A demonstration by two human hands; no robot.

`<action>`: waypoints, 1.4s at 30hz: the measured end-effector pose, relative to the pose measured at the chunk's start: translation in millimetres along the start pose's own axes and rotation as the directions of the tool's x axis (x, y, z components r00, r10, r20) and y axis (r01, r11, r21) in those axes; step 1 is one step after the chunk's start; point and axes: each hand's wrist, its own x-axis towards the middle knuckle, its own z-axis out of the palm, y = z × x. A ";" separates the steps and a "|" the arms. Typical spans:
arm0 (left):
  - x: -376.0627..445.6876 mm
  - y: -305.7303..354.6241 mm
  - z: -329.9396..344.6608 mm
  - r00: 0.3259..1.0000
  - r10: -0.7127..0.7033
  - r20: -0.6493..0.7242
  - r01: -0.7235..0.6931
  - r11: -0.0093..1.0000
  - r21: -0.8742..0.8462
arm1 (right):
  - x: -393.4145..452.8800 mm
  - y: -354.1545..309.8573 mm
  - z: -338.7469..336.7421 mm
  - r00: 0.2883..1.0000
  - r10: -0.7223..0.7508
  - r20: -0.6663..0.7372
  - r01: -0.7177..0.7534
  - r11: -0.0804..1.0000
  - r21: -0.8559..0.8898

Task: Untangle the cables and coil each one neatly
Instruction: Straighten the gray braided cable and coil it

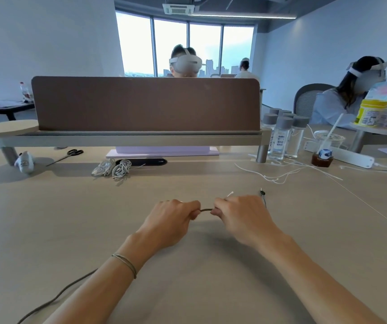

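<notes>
**Grey cable stretched between two gripping hands**

Grey and thin, the cable [206, 209] shows as a short span between the two hands above the pale wooden table [211, 265]. The left hand [172, 220] curls its fingers around one side of that span, knuckles up, and a thin bracelet [126, 264] circles its wrist. The right hand [241, 218] grips the other side in the same closed way; a white tip [230, 194] pokes up behind its knuckles, and a dark cable end [263, 195] sticks out just beyond its far edge. A further length of grey cable [54, 298] trails across the table under the left forearm toward the lower left corner.

Farther back, near the middle of the table, two coiled white cables [112, 168] lie side by side, touching a black oblong device [149, 162]. Black scissors [67, 155] rest to their left, and a small white bundle [24, 161] sits near the leg of the raised shelf. Loose white cable ties [281, 174] are scattered to the right, close to a cluster of clear bottles with grey caps [283, 134], a plastic cup with a straw [328, 139] and a white power strip [351, 157].

A brown divider panel [145, 104] stands across the table. Behind it sits a person wearing a white headset [185, 63]; another headset wearer [342, 99] sits at the right.
</notes>
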 end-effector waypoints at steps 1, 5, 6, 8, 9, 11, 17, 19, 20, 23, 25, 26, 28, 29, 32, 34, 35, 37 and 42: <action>0.1 -8.9 -3.6 0.999 -0.035 -0.018 0.035 0.999 0.016 | -0.1 2.4 0.3 1.000 0.019 0.009 -0.019 1.000 0.015; -3.3 -32.4 -17.9 0.984 -0.139 -0.108 0.139 0.990 -0.005 | 0.5 13.4 -2.7 0.995 0.098 0.031 -0.100 0.989 0.111; -5.1 -29.5 -18.0 0.985 -0.129 -0.113 0.128 0.992 -0.009 | 0.4 13.6 -3.8 0.995 0.095 0.017 -0.096 0.990 0.105; -5.2 -15.7 -13.4 0.993 -0.070 -0.098 0.071 0.998 0.001 | 1.0 8.5 -6.3 0.997 0.077 -0.007 -0.077 0.995 0.070; -4.2 -6.7 -9.1 0.996 -0.033 -0.083 0.034 0.999 0.009 | 2.1 3.8 -7.1 0.998 0.063 -0.004 -0.062 0.996 0.056; -1.5 9.9 0.6 0.999 0.036 -0.028 -0.035 0.999 0.010 | 2.7 -6.7 -3.6 1.000 0.012 0.021 -0.012 1.000 0.014; 1.1 -6.9 1.3 0.999 -0.037 -0.024 0.038 0.998 0.046 | 0.3 -1.6 -3.8 0.991 0.052 0.122 -0.069 0.988 0.138; -0.1 -19.5 -3.5 0.995 -0.091 -0.028 0.092 0.995 0.048 | -0.3 3.7 -3.6 0.984 0.089 0.152 -0.111 0.984 0.141; -2.0 -22.0 -5.0 0.995 -0.095 -0.042 0.097 0.994 0.050 | 0.2 4.5 -4.3 0.980 0.102 0.171 -0.126 0.983 0.136; -4.4 -7.9 -0.9 0.998 -0.008 -0.067 0.011 0.999 0.039 | 0.4 0.0 -5.5 0.979 0.100 0.180 -0.121 0.987 0.109; -2.5 10.0 5.9 0.997 0.071 -0.030 -0.071 0.997 0.024 | 0.5 -7.5 -4.3 0.980 0.044 0.192 -0.062 0.994 0.085; -1.2 16.0 7.6 0.996 0.086 -0.013 -0.086 0.996 0.021 | 0.7 -11.3 -3.7 0.977 0.018 0.212 -0.036 0.996 0.078; 2.7 17.1 5.4 0.998 0.059 -0.029 -0.058 0.998 0.032 | 1.9 -10.0 -3.8 0.975 0.021 0.220 -0.041 0.996 0.084; 3.3 12.6 3.1 0.998 0.033 -0.045 -0.031 0.999 0.045 | 2.6 -6.1 -5.2 0.977 0.044 0.207 -0.065 0.993 0.097; 1.7 -8.9 -5.1 0.996 -0.064 -0.059 0.068 0.996 0.064 | 1.4 7.6 -10.9 0.965 0.109 0.237 -0.144 0.981 0.133; -0.4 -22.6 -7.9 0.988 -0.126 -0.085 0.130 0.991 0.038 | -0.2 13.8 -15.2 0.955 0.153 0.256 -0.192 0.972 0.135; -1.6 -25.2 -7.8 0.986 -0.140 -0.093 0.142 0.990 0.017 | -0.7 15.9 -16.8 0.952 0.171 0.252 -0.209 0.969 0.133; -2.3 -19.5 -6.1 0.991 -0.116 -0.071 0.114 0.993 -0.033 | -0.5 17.0 -18.6 0.950 0.190 0.248 -0.230 0.963 0.144; -0.1 14.8 8.8 0.999 -0.029 -0.042 0.018 0.974 -0.228 | 1.1 -10.7 -15.8 0.971 0.092 0.219 -0.144 0.961 0.237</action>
